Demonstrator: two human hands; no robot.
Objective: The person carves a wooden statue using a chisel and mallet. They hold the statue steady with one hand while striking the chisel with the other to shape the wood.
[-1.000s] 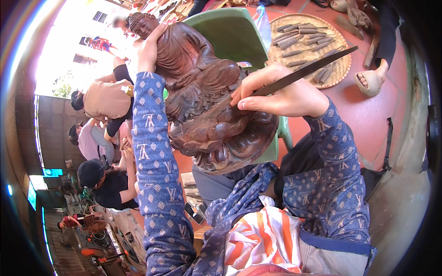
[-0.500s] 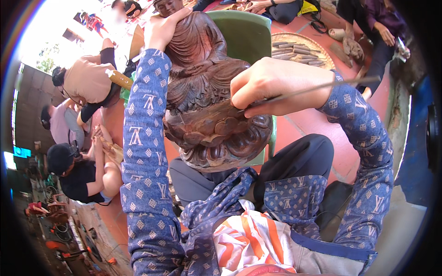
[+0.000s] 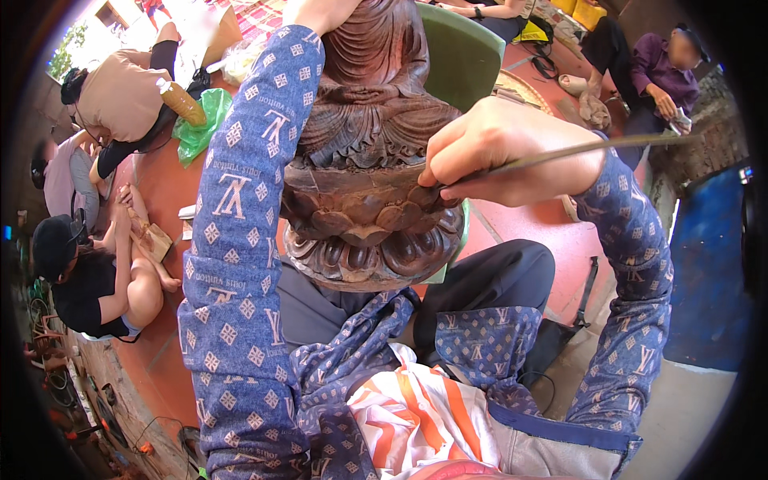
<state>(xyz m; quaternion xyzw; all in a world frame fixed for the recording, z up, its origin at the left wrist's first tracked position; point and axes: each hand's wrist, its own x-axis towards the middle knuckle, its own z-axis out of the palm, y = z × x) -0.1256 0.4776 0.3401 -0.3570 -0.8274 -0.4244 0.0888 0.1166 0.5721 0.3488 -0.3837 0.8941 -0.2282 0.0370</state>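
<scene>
A dark brown carved wooden statue of a seated robed figure point(image 3: 372, 128) stands in front of me on a lotus-petal base point(image 3: 360, 216). The top of the statue is cut off by the upper edge of the view. My left hand point(image 3: 322, 11) reaches to its upper part at that edge, with the fingers out of sight. My right hand point(image 3: 500, 152) is closed around a long, thin, dark rod-like tool point(image 3: 592, 149). Its near end meets the right side of the base just under the robe folds, and the long end points right past my wrist.
Behind the statue is a green plastic chair point(image 3: 468, 60). A woven tray point(image 3: 520, 86) lies beyond my right hand. Several people sit around on the red tiled floor. At left are a bottle point(image 3: 182, 102) and a green plastic bag point(image 3: 210, 120). A black strap point(image 3: 588, 292) lies right of my knee.
The view has turned, and the statue looks more upright. My left hand has slid to the upper edge. The tool's working end is now farther right along the base, still in my right hand.
</scene>
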